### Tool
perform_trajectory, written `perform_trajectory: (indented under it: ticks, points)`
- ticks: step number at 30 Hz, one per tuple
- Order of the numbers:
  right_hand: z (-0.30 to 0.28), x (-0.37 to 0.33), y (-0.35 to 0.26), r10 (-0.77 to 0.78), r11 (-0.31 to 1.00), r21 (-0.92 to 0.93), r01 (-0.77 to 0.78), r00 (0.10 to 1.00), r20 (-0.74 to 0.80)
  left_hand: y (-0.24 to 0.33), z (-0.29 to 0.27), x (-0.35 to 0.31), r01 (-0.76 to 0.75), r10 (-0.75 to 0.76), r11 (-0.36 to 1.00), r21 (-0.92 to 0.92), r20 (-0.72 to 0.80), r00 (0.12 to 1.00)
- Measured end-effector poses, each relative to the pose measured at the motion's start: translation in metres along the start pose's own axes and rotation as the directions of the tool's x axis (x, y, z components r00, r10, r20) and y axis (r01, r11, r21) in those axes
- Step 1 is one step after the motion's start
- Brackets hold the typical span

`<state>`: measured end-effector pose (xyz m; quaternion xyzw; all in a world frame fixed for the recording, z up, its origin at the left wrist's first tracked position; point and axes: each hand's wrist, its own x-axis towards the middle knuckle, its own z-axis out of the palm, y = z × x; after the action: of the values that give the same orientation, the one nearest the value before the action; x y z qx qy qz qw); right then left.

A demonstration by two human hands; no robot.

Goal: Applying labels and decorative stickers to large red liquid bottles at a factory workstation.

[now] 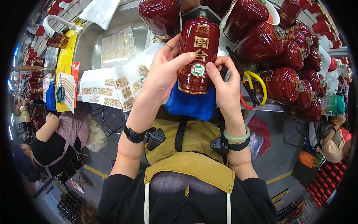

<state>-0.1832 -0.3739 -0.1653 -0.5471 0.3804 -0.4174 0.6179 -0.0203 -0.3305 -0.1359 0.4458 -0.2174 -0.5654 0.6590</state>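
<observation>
A glossy dark red bottle with gold lettering stands nearly upright in front of me, its neck away from me. My left hand holds its left side, thumb across the front and fingers partly hidden behind. At the lower right of the bottle my right hand grips too, its thumb beside a round green and white emblem. Under the bottle's base lies a blue cloth. Sheets of gold decals spread to the left, close to my left forearm.
Several red bottles lie stacked at the right, with yellow-handled scissors or pliers before them. Another red bottle stands behind my left hand. A metal basin and yellow board are at the left. Co-workers sit on both sides.
</observation>
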Motion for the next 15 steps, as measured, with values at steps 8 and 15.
perform_trajectory:
  ticks: [8,15]
  points:
    - [-0.005,0.002,0.000,0.069,0.994,0.078,-0.071,0.997,0.026,-0.009,0.000,-0.005,-0.027,0.027,1.000,-0.009,-0.004,1.000]
    - [-0.007,-0.004,-0.005,0.099,0.985,0.133,-0.107,0.993,0.068,-0.021,-0.004,-0.028,-0.123,0.120,0.986,0.116,0.035,0.992]
